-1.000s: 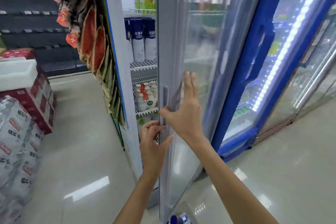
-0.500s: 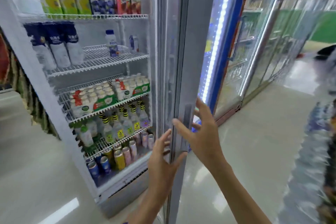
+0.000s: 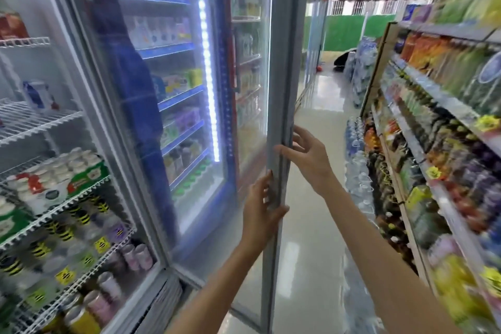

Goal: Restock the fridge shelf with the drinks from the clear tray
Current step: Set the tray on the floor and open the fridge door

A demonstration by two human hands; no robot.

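The fridge's glass door stands swung wide open, its grey edge facing me. My left hand wraps around that edge from the left, thumb on the near side. My right hand rests against the edge higher up with fingers spread and holds nothing. The open fridge at the left shows white wire shelves with yoghurt packs, bottles with yellow-black labels and cans. The clear tray is not in view.
A blue-framed lit fridge stands behind the open door. A long store shelf with bottled drinks lines the right side. Packs of water bottles sit on the floor along it. The tiled aisle runs between.
The door has swung further open to the right, and the view has turned right along the aisle. Both hands stayed on the door's edge and moved with it.
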